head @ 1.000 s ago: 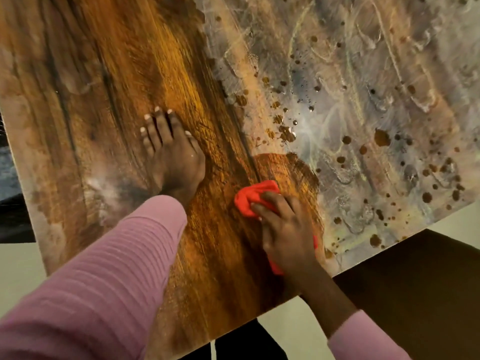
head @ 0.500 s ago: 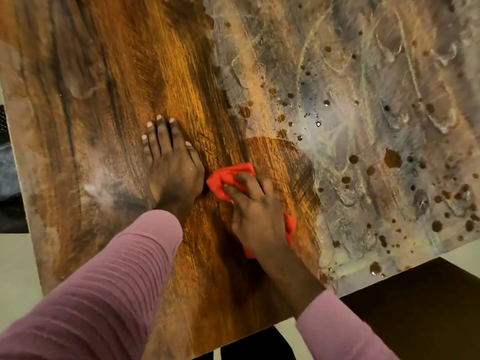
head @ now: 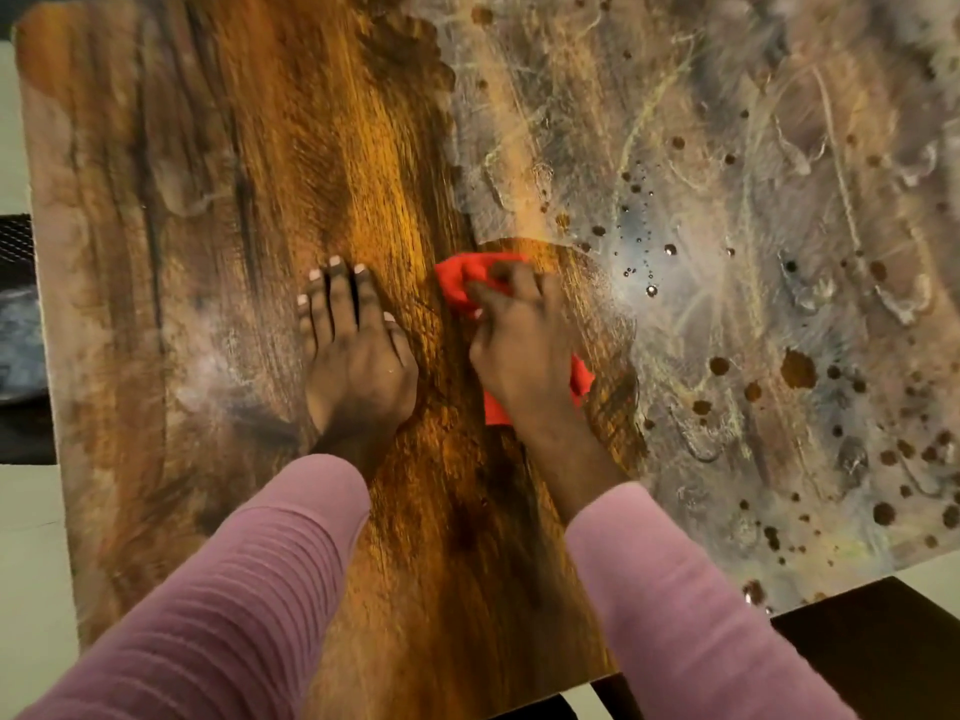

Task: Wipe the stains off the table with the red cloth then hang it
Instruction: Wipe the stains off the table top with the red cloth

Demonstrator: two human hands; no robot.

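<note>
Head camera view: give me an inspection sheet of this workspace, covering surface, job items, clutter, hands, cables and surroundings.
Surface: wooden table; the left part shows clean brown grain, the right part carries a pale smeared film and dark stains.
Job's things: red cloth bunched on the table at the edge of the wiped patch; no place to hang it is seen.
Clutter: nothing seen.
Hands: left hand rests flat on the table, fingers straight; right hand presses the red cloth down, fingers curled over it.
Cables: nothing seen.
Surroundings: pale floor; dark mesh object off the left edge; dark furniture at lower right.
</note>
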